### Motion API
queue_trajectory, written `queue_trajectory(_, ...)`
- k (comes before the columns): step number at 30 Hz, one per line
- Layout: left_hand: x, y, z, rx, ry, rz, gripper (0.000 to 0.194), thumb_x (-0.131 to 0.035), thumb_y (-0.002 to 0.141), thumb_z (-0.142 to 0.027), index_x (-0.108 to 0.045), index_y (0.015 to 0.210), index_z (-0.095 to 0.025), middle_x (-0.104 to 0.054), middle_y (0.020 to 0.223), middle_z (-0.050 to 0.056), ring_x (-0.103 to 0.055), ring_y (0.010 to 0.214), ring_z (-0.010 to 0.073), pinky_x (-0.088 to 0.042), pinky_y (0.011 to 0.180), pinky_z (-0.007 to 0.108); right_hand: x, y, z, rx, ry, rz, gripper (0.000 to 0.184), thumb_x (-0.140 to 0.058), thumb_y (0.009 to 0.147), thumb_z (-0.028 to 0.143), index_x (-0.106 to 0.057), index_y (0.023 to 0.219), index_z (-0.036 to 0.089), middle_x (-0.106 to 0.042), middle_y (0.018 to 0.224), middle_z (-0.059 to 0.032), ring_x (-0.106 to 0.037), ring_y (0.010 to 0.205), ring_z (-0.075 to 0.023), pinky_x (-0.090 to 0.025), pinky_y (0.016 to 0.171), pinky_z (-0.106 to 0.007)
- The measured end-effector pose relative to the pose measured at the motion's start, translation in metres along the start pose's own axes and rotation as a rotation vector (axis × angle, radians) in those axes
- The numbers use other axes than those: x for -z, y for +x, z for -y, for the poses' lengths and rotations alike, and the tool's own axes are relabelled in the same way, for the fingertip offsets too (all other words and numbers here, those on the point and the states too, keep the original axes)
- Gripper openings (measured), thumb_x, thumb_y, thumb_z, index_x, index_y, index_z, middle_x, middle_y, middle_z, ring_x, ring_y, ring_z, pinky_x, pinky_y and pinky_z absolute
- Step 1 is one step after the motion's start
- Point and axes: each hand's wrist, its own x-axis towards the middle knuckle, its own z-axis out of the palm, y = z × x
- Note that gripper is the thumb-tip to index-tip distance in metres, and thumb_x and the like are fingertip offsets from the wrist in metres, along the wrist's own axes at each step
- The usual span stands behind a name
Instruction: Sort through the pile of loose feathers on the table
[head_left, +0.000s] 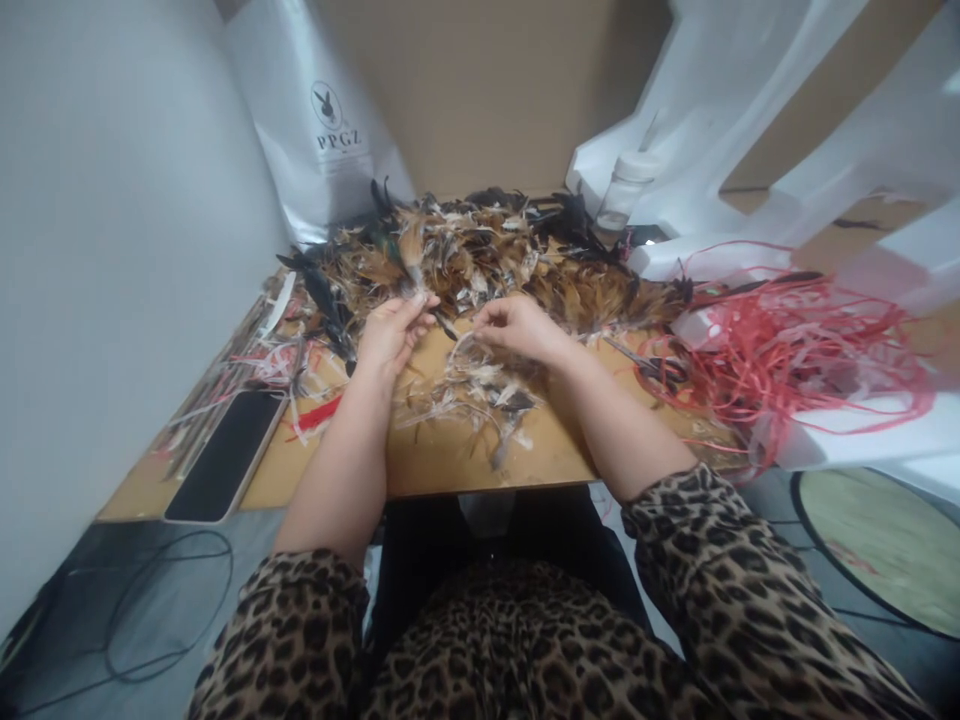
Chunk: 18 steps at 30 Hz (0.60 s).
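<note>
My left hand (pixel 394 330) pinches a brown feather (pixel 411 252) by its base, with the tip pointing up and away from me. To its right, my right hand (pixel 519 326) has thumb and fingers pressed together; what lies between them is too blurred to make out. A dark feather tip shows in the gap between both hands. Behind them spreads a large heap of brown and black feathers (pixel 480 245). Below my right hand lies a small pile of pale feather scraps (pixel 487 395) on the wooden tabletop (pixel 450 465).
A phone (pixel 225 455) lies at the table's left edge beside ribbon scraps. To the right are dark-handled scissors (pixel 660 370) and a tangle of red ribbon (pixel 817 350). A clear jar (pixel 626 190) and a white printed bag (pixel 322 130) stand behind. A round stool (pixel 885 550) is at lower right.
</note>
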Motion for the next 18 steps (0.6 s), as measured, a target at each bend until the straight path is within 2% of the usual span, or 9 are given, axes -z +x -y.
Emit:
queue_trajectory(2, -0.001, -0.001, -0.001, 0.003, 0.0, -0.007, 0.022, -0.07, 0.063, -0.028, -0.065, 0.077, -0.012, -0.068, 0.087, 0.007, -0.056, 0.054, 0.003, -0.038, 0.043, 0.011, 0.001, -0.002, 0.002, 0.006, -0.08, -0.065, 0.017, -0.054, 0.068, 0.023, -0.064, 0.072, 0.01, -0.062, 0.061, -0.0009, -0.05, 0.053, -0.0077, -0.037, 0.054, -0.019)
queue_trajectory(6, -0.004, -0.003, -0.001, 0.032, 0.038, -0.005, 0.019, -0.069, 0.063, -0.026, -0.064, 0.074, -0.012, -0.068, 0.09, 0.008, -0.054, 0.052, 0.0017, -0.037, 0.042, 0.011, -0.001, 0.0, -0.001, 0.014, -0.105, -0.133, 0.019, -0.052, 0.069, 0.023, -0.065, 0.074, 0.011, -0.063, 0.067, -0.0019, -0.052, 0.059, -0.0092, -0.037, 0.058, -0.02)
queue_trajectory(12, -0.007, -0.01, -0.005, 0.084, 0.162, 0.115, 0.021, -0.07, 0.061, -0.03, -0.064, 0.065, -0.01, -0.068, 0.077, 0.009, -0.047, 0.042, 0.0012, -0.036, 0.04, 0.013, -0.005, 0.004, -0.009, -0.056, -0.187, -0.23, 0.021, -0.052, 0.068, 0.027, -0.064, 0.068, 0.01, -0.059, 0.06, -0.0008, -0.046, 0.056, -0.0083, -0.033, 0.055, -0.02)
queue_trajectory(18, -0.014, -0.014, -0.004, 0.066, 0.281, 0.163, 0.025, -0.071, 0.06, -0.034, -0.067, 0.065, -0.01, -0.067, 0.065, 0.008, -0.051, 0.044, 0.0042, -0.041, 0.045, 0.015, -0.01, 0.008, -0.015, -0.22, 0.109, -0.188, 0.023, -0.057, 0.065, 0.032, -0.061, 0.068, 0.01, -0.05, 0.051, 0.0031, -0.037, 0.045, -0.0054, -0.03, 0.048, -0.02)
